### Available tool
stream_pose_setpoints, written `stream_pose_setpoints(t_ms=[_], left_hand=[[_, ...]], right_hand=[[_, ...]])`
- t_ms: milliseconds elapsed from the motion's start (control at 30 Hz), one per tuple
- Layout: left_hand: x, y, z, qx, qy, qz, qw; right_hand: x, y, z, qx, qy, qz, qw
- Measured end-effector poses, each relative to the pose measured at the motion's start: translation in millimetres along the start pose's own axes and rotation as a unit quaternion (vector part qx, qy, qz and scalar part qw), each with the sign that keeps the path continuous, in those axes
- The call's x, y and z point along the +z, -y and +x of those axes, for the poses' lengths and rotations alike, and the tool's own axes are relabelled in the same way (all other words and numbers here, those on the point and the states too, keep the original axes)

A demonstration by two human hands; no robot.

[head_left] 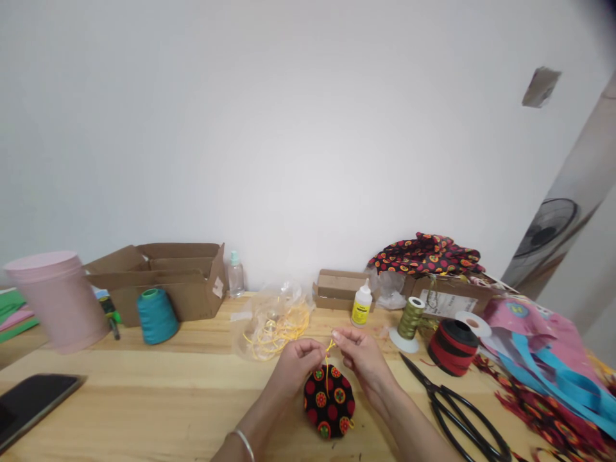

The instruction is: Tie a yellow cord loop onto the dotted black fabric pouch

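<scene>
A round black fabric piece with red, orange and green flower dots (329,407) lies on the table between my forearms. At its top edge is a yellow cord (328,369), one end of which hangs down over the fabric. My left hand (302,360) pinches the cord from the left, fingers closed. From the right, my right hand (362,358) pinches it too, thumb and forefinger together. The hands are a short gap apart, just above the fabric. A small bit of yellow cord also shows at the fabric's lower right edge.
Black scissors (455,404) lie right of my right arm. Behind my hands are a plastic bag of yellow cord (279,324) and a glue bottle (362,304). Thread spools, ribbons and fabric crowd the right; a phone (36,401), pink bucket (58,305) and cardboard box (192,292) stand left.
</scene>
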State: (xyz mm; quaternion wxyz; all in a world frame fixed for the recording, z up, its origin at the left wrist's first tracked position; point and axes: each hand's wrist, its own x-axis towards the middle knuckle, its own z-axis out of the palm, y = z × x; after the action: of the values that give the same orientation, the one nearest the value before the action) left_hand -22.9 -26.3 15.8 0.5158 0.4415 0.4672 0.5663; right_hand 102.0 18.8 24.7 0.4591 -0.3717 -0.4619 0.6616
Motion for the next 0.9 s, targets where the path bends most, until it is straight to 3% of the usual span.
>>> stream_pose_setpoints(t_ms=[100, 200, 300, 400, 500, 900], left_hand=[[-2.1, 0.7, 0.6, 0.006, 0.001, -0.024, 1.0], [-4.8, 0.4, 1.7, 0.013, -0.008, -0.057, 0.998], [-6.4, -1.0, 1.9, 0.028, -0.019, -0.081, 0.996], [-6.4, -2.9, 0.6, 0.033, -0.019, -0.083, 0.996], [-5.4, -4.3, -1.0, 0.035, -0.021, -0.066, 0.997], [-3.6, -8.8, -4.1, 0.052, -0.029, 0.036, 0.998]], right_hand=[[1.0, 1.9, 0.6, -0.009, -0.004, -0.007, 1.0], [2.4, 5.4, -0.1, -0.098, -0.045, -0.066, 0.992], [2.6, 5.6, -1.9, -0.244, -0.064, -0.213, 0.944], [2.4, 2.0, -3.5, -0.309, -0.004, -0.319, 0.896], [2.8, -1.5, -3.7, -0.314, 0.02, -0.345, 0.884], [2.3, 0.2, -3.7, -0.315, 0.012, -0.36, 0.878]])
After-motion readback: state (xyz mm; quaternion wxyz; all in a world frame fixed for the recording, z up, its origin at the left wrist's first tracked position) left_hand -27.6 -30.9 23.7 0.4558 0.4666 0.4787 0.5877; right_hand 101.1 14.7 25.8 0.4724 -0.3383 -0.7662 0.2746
